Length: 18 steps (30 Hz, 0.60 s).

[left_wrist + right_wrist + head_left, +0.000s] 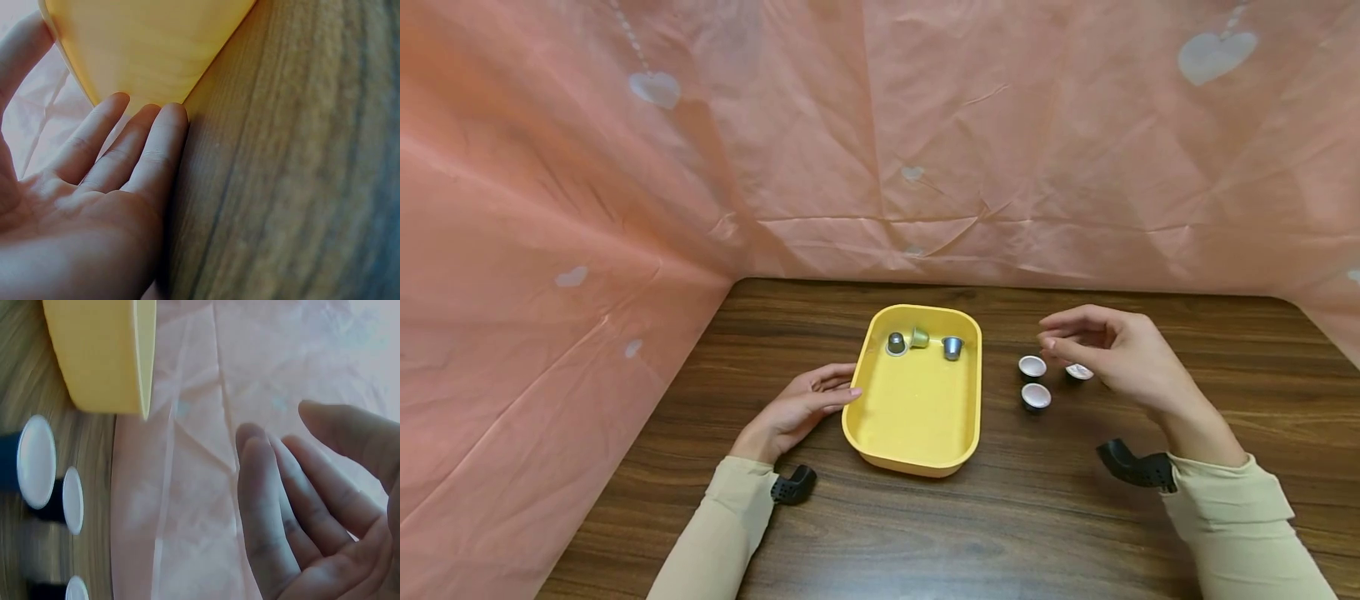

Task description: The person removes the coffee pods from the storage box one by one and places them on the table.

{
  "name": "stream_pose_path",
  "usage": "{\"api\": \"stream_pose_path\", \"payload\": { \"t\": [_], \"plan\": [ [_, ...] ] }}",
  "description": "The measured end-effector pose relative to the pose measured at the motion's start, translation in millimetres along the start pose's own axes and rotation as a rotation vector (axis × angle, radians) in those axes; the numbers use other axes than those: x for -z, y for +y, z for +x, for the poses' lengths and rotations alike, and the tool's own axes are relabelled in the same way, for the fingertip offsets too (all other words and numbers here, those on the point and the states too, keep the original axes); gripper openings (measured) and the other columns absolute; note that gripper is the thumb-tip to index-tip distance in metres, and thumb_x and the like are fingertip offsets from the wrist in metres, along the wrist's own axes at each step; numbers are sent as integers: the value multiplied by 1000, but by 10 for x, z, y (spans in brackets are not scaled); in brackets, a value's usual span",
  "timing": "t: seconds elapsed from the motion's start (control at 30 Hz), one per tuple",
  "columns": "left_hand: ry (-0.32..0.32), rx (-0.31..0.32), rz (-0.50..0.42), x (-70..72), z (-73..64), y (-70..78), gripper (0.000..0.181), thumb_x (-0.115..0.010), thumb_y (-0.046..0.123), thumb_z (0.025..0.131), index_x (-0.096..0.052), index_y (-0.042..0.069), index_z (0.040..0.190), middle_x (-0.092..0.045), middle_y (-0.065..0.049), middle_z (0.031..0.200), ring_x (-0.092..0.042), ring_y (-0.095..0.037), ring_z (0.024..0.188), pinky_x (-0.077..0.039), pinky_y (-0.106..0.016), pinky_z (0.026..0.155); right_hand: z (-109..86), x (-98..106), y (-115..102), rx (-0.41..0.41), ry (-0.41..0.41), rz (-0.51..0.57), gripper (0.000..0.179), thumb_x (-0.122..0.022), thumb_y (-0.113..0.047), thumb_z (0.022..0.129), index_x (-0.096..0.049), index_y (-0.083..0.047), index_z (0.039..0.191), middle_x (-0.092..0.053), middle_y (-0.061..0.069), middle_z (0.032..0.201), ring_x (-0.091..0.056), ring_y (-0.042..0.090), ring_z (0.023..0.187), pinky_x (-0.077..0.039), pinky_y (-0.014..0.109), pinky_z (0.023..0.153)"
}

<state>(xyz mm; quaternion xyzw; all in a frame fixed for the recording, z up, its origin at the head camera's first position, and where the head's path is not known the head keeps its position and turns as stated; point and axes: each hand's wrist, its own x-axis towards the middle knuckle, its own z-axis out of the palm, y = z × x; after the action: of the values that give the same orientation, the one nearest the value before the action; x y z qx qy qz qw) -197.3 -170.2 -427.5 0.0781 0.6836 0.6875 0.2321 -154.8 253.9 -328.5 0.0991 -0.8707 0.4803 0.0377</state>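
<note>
Head view: right of centre, the right hand (1122, 354) hovers by three capsules (1036, 397), its grip parted and holding nothing; at left of centre, the left hand (801, 408) touches the centred yellow tray (917, 412) with nearly straight fingers. The step seems reaching for a capsule; next needs a light pinch.

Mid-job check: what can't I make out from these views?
- Head view: the right grip partly covers the rightmost white-lidded, cup-shaped capsule; any print on its lid is too small to read.
- Right wrist view: the left edge cuts off the base of the white-lidded capsule that looks largest.
- Left wrist view: the top edge cuts off the yellow rounded-rectangular tray.
</note>
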Motion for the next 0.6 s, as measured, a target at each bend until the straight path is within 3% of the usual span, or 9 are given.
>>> {"api": "stream_pose_path", "payload": {
  "t": [0.13,0.3,0.47,0.6],
  "plan": [
    [2,1,-2,7,1,-4,66,-73,14,101,-46,4,160,-52,-21,161,-64,-16,129,-54,-24,104,83,-116,-91,38,39,40,32,-81,-23,98,-74,-6,124,-82,-14,100,-77,1,88,-59,17,74],
    [0,-5,-8,-6,0,-22,66,-73,15,100,-48,3,160,-53,-20,161,-64,-14,127,-54,-24,104,223,-279,-204,55,72,114,29,-83,-22,97,-75,-7,120,-82,-12,101,-77,1,89,-60,18,74],
    [3,-3,-10,-36,-21,-26,65,-72,13,100,-48,4,160,-53,-19,161,-64,-15,128,-54,-24,105,374,-477,-347,64,82,163,31,-84,-21,96,-76,-3,120,-80,-18,98,-77,4,90,-60,18,75],
    [6,1,-13,-64,-37,-22,65,-73,13,100,-49,6,159,-53,-19,161,-63,-16,130,-54,-24,105,478,-621,-459,67,69,223,32,-84,-19,96,-75,-1,121,-81,-14,97,-76,4,89,-61,20,78]
  ]
}}
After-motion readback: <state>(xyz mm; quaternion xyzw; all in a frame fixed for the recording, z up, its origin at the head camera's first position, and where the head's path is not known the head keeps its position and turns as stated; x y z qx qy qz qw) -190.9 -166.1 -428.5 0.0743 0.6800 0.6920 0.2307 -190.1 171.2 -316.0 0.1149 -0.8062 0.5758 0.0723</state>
